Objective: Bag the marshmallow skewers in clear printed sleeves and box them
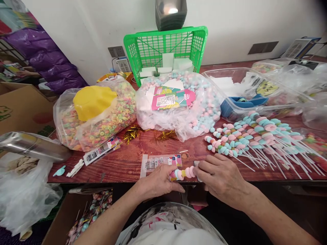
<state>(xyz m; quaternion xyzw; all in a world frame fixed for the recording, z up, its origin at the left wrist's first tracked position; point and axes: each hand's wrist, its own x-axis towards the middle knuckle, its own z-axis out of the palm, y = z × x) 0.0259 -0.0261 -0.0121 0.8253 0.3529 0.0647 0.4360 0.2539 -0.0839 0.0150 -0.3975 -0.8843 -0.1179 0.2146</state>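
Note:
My left hand is closed around one end of a candy skewer of pink, blue and yellow pieces, at the near edge of the wooden table. My right hand pinches the skewer's other end, fingers curled over it. A clear printed wrapper bag lies flat just behind my left hand. To the right, a pile of finished candy skewers with white sticks fans across the table.
A bag of coloured ring candy holds a yellow scoop. A bag of pink and blue candy, green basket, clear tub, gold twist ties. A box of packed skewers sits below.

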